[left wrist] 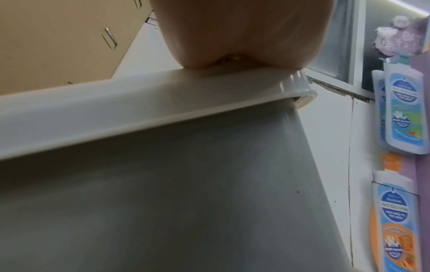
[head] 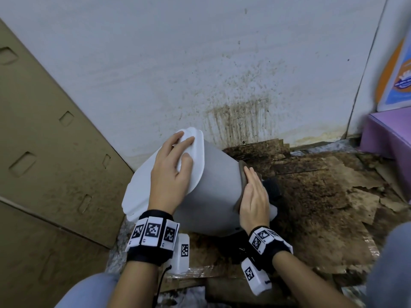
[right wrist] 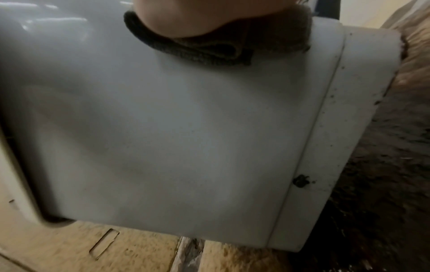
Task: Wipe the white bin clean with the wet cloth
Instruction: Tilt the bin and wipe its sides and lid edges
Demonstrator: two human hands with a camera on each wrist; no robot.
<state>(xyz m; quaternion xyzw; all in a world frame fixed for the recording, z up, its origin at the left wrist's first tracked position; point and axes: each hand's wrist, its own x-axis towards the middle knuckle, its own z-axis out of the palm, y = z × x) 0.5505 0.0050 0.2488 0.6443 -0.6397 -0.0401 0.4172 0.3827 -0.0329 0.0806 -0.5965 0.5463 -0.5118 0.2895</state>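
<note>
Roughly: white bin [head: 211, 192] tipped over on stained cardboard floor [head: 315, 196]. Left hand [head: 172, 172] flat on lid [head: 138, 187], fingers spread. Right hand [head: 253, 196] pressing brown cloth [right wrist: 223, 47] against bin side. Hand-wash bottle labels [left wrist: 403, 108], text blurred, unreadable.

Both bare forearms have chunky black wrist straps [head: 149, 252] ringed with white blocks printed with black square codes, a white tagged box [head: 255, 276] hangs under each wrist, and the knees [head: 89, 292] are in light blue jeans.

Both hands [head: 172, 172] [head: 253, 198] flat, fingers extended
</note>
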